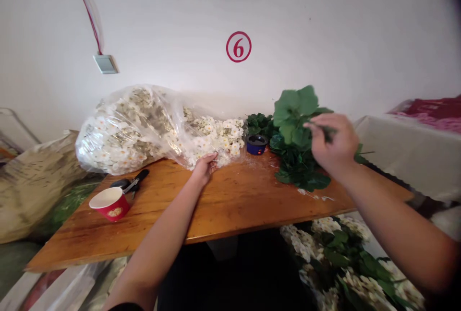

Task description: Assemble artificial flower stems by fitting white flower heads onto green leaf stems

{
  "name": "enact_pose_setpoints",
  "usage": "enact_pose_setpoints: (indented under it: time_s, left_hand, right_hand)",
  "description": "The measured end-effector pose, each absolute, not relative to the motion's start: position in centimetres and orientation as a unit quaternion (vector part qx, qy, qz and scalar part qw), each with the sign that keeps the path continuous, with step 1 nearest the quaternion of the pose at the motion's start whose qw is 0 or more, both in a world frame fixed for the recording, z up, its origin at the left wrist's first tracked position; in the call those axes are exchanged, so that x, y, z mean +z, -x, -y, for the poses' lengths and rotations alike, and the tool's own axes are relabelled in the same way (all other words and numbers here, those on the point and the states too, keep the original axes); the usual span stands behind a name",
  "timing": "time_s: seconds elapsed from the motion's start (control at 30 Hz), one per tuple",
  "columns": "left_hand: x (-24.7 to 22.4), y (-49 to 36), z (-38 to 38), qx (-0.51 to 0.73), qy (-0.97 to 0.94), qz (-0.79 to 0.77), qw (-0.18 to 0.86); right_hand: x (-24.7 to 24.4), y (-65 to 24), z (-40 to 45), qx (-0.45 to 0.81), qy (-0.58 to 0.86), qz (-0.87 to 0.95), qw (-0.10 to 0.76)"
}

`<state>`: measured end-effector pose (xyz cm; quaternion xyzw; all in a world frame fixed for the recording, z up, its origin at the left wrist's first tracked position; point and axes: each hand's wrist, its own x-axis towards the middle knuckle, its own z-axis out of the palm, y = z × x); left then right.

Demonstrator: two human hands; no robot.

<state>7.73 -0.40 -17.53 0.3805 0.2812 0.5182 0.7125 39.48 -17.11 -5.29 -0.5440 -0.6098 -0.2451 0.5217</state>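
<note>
A sprig of artificial green leaves [297,109] is raised over the right part of the table, its stem pinched in my right hand [333,140]. Below it lies a pile of similar green leaves [304,169]. My left hand [205,168] rests at the front edge of a clear plastic bag [122,128], fingers curled against it; what they pinch, if anything, is hidden. White artificial flowers [225,133] with yellow centres fill the bag and spill from its mouth. Between flowers and leaves stands a small blue pot [257,145] with dark contents and a lit red light.
A red paper cup [110,204] and a black-handled tool [135,181] sit on the left of the wooden table [230,205]. Finished-looking flowers with leaves [338,253] are below its right edge. A pale bin [403,157] stands at right, a sack [39,181] at left.
</note>
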Motion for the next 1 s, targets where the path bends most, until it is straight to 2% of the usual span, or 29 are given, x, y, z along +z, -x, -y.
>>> enact_pose_setpoints:
  time_s: [0.1, 0.2, 0.33, 0.7, 0.9, 1.0]
  left_hand:
    - [-17.3, -7.7, 0.6, 0.529, -0.382, -0.283, 0.703]
    - [-17.0, -7.7, 0.9, 0.537, -0.382, -0.280, 0.698]
    - [-16.7, -7.7, 1.1, 0.541, -0.382, -0.266, 0.701]
    - [-16.5, -7.8, 1.1, 0.538, -0.414, -0.228, 0.698]
    - [-15.8, -8.1, 2.0, 0.555, -0.414, -0.221, 0.686]
    - [-15.5, -8.1, 2.4, 0.564, -0.441, -0.213, 0.665]
  right_hand:
    - [-9.9, -35.7, 19.6, -0.212, 0.414, 0.812, 0.353]
    - [-14.3, -31.9, 20.6, -0.191, 0.333, 0.900, 0.205]
    - [-17.6, -28.7, 19.3, -0.164, 0.367, 0.909, 0.107]
    - [-20.3, -23.1, 14.1, -0.045, 0.400, 0.892, 0.205]
    - [-20.5, -20.5, 12.9, -0.019, 0.368, 0.903, 0.222]
    - [-20.2, -19.4, 13.0, 0.000, 0.357, 0.887, 0.294]
